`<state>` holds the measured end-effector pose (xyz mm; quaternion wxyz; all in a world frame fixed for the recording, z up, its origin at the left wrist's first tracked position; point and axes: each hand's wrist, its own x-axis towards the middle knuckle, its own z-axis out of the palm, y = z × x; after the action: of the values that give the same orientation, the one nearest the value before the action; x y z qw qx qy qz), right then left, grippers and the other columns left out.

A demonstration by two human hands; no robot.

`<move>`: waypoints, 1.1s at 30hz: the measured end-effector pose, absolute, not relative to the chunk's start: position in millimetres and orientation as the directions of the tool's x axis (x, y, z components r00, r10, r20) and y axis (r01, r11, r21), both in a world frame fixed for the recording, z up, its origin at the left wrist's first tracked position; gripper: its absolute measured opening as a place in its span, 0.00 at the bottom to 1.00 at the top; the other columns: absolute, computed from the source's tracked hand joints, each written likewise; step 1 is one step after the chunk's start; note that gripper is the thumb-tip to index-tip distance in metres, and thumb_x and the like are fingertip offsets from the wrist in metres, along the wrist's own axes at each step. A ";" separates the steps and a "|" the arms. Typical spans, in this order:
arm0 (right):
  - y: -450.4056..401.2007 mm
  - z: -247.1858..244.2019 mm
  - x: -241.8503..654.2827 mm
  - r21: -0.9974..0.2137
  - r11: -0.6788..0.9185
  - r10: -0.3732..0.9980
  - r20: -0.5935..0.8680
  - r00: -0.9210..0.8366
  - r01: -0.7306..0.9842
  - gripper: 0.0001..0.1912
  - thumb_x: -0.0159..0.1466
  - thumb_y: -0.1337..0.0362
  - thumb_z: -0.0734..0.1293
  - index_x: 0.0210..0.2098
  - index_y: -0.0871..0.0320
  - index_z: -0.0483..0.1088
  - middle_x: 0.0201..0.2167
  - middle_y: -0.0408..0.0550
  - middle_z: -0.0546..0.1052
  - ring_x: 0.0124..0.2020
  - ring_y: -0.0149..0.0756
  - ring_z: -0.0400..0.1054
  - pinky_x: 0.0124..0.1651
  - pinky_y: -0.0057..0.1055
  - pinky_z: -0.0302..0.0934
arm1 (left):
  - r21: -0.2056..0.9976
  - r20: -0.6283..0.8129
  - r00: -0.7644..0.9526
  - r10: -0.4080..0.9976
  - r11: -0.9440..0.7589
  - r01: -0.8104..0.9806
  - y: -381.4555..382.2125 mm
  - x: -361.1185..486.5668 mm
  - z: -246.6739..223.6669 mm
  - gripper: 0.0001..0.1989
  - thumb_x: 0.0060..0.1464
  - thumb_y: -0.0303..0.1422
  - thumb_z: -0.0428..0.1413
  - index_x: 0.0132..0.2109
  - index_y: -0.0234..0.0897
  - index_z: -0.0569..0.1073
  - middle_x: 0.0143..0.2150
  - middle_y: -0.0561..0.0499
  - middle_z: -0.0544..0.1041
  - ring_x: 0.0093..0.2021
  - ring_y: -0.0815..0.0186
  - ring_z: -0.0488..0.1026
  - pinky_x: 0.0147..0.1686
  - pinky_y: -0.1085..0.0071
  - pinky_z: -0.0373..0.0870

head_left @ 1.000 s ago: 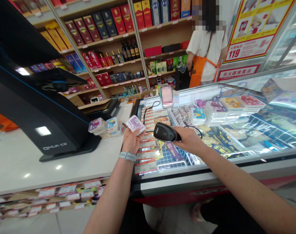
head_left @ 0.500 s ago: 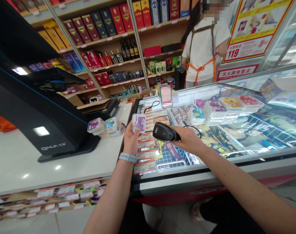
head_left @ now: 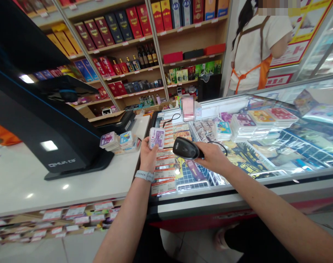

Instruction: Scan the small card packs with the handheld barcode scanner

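Observation:
A small white-and-purple pack [head_left: 156, 138] is gripped in my left hand [head_left: 148, 152], thumb on its front, above the freezer's left edge. My right hand [head_left: 211, 156] is wrapped round the handle of a black barcode scanner [head_left: 185, 148], whose head points left at the pack, a short gap between them. Stacks of similar flat packs stand on the freezer glass: a blue one [head_left: 222, 130], a purple one [head_left: 243, 126], an orange one [head_left: 261, 118] and a red one [head_left: 282, 116]. More packs [head_left: 110, 141] lie on the white counter at the left.
A black checkout terminal [head_left: 56, 128] rises from the white counter [head_left: 97, 186]. Price labels [head_left: 163, 187] line the freezer's left side, and a black cable loops on the glass. Shelves with boxes and bottles stand behind. A person [head_left: 254, 51] in an orange-tied apron stands beyond the freezer.
The person behind the freezer has moved to the right, showing more shelf and a black bin. My hands, the pack and the scanner have barely moved.

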<state>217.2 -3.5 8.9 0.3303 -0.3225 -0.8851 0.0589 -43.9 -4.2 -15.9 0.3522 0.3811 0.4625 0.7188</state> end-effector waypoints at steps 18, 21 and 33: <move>-1.7 5.6 218.3 -0.322 0.772 0.619 0.575 -0.535 0.548 0.12 0.58 0.63 0.66 0.42 0.58 0.68 0.34 0.48 0.76 0.34 0.39 0.70 0.36 0.30 0.58 | 0.929 0.234 -0.425 0.874 -0.330 -0.166 -5.1 -38.4 -11.9 0.28 0.43 0.30 0.63 0.54 0.40 0.68 0.51 0.46 0.75 0.45 0.62 0.75 0.39 0.70 0.75; -2.5 7.0 218.6 -0.339 0.769 0.625 0.579 -0.524 0.542 0.13 0.58 0.64 0.66 0.43 0.58 0.67 0.33 0.47 0.76 0.32 0.38 0.70 0.34 0.29 0.57 | 0.933 0.252 -0.410 0.876 -0.333 -0.138 -3.3 -39.8 -14.8 0.29 0.44 0.31 0.63 0.55 0.40 0.67 0.52 0.45 0.74 0.46 0.61 0.75 0.40 0.68 0.75; -1.3 7.5 219.5 -0.378 0.759 0.644 0.562 -0.519 0.531 0.11 0.57 0.64 0.66 0.40 0.57 0.68 0.31 0.46 0.75 0.31 0.36 0.69 0.34 0.28 0.55 | 0.926 0.279 -0.390 0.877 -0.353 -0.132 -4.4 -38.6 -13.6 0.29 0.44 0.32 0.63 0.56 0.38 0.67 0.52 0.43 0.74 0.45 0.62 0.75 0.38 0.71 0.75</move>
<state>219.5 -1.3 7.5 0.3548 -0.3383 -0.8680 0.0793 -38.6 -4.4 -13.6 0.3572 0.4211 0.4425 0.7066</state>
